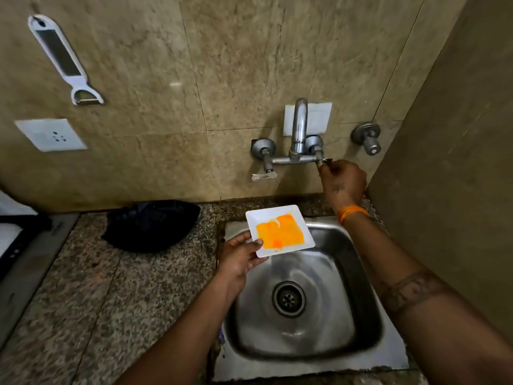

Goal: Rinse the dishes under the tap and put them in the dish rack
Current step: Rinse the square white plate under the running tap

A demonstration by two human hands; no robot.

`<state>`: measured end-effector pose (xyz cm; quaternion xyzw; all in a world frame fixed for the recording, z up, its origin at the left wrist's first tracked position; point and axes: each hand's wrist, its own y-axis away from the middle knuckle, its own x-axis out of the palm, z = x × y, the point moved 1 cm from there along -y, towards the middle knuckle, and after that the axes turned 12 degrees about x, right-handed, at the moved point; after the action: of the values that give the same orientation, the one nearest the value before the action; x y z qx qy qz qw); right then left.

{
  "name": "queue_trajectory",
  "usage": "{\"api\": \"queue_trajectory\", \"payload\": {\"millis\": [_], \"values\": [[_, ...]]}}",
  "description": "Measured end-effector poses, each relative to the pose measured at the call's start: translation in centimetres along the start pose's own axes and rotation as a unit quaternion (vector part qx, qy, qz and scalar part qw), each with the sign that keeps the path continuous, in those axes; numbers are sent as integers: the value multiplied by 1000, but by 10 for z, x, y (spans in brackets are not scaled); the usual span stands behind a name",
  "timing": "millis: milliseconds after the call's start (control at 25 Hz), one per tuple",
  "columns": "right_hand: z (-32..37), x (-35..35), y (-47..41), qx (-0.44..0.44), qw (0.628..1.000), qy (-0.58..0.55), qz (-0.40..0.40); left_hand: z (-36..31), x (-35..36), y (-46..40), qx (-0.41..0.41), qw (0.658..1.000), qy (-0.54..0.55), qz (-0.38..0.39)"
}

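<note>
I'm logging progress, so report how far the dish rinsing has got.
Nothing looks done: the square white plate carries orange residue. In hand: the left hand holds it over the sink while the right hand grips the tap handle; no water shows. Rinsing and racking remain.

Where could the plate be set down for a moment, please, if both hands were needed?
The granite counter is bare in front of the dark cloth, between the sink and the metal edge on the left. The sink basin around the drain is also free. It is tighter behind the sink, where the right hand grips the tap handle.
</note>
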<state>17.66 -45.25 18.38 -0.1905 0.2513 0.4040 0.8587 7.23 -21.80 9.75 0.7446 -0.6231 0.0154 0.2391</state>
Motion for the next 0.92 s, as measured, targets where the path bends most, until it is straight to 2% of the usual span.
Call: {"api": "queue_trajectory", "payload": {"millis": [200,400,480,560,640,720,760,840,920], "values": [[-13,12,-9,2,999,-13,-35,6,8,-29,-23,1000,-2,9],[-20,17,-13,43,992,-119,13,13,18,-40,-43,999,17,24],[-24,15,-6,46,989,-141,10,17,22,-42,-40,999,15,29],[-36,12,22,10,996,-81,26,20,26,-45,-35,999,8,27],[-55,14,71,-103,988,76,87,21,28,-48,-29,999,5,23],[-81,21,115,-218,925,263,163,20,29,-51,-20,999,6,27],[-90,25,124,-221,898,330,190,19,29,-53,-15,999,-3,37],[-96,32,116,-181,870,402,221,19,30,-54,-12,998,-23,54],[-87,40,98,-191,865,389,253,20,33,-54,-15,997,-36,64]]}}
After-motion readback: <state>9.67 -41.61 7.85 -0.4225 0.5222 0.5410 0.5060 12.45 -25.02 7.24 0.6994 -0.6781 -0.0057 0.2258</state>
